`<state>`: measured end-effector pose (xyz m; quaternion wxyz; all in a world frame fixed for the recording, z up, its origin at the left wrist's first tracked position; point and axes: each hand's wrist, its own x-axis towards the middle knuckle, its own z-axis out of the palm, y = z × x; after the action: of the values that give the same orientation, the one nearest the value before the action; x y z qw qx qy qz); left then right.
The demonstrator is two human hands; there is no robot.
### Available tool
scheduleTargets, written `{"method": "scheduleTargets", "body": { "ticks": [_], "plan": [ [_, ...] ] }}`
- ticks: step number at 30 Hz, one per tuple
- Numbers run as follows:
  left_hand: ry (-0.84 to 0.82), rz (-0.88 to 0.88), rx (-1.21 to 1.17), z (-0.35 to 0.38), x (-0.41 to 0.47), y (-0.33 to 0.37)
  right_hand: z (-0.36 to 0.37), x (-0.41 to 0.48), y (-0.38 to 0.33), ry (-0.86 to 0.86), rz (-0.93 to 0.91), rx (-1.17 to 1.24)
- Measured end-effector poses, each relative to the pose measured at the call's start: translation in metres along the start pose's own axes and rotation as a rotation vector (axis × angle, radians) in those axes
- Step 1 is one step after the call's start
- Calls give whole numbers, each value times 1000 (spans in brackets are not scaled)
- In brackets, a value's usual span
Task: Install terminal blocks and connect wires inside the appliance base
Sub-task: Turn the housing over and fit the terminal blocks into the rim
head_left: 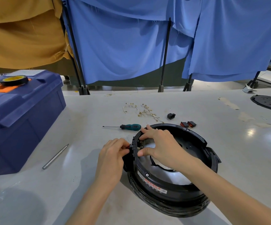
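Note:
A round black appliance base (172, 184) lies open side up on the table. At its left wall sits a black terminal block (134, 147) with a red part on the outside and metal tabs showing inside. My left hand (113, 153) pinches the red part from outside the wall. My right hand (157, 143) reaches over the rim, fingers on the rim's top and thumb pressing the inner wall beside the metal tabs. A pile of short white wires (145, 111) with brass terminals lies behind the base.
A green-handled screwdriver (126, 127) lies just behind the base. A metal rod (55, 156) lies to the left, near a blue toolbox (23, 117) with a tape roll (14, 80) on top. Two red rocker switches (188, 124), a black socket (171, 116) and a black lid (269, 103) lie at the right.

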<state>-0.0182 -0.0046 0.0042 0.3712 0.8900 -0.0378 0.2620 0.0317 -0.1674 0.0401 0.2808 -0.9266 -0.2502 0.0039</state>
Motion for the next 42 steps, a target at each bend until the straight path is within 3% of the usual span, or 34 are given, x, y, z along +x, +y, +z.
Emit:
{"method": "scheduleTargets", "body": {
  "ticks": [20, 31, 42],
  "plan": [
    [-121, -24, -155, -10, 15, -4, 1, 0, -7, -31, 8, -78],
    [-18, -286, -365, -11, 19, 6, 0, -1, -5, -35, -43, -65],
    [-31, -290, -449, -7, 29, 9, 10, 7, -22, -80, -106, 3]
  ]
}}
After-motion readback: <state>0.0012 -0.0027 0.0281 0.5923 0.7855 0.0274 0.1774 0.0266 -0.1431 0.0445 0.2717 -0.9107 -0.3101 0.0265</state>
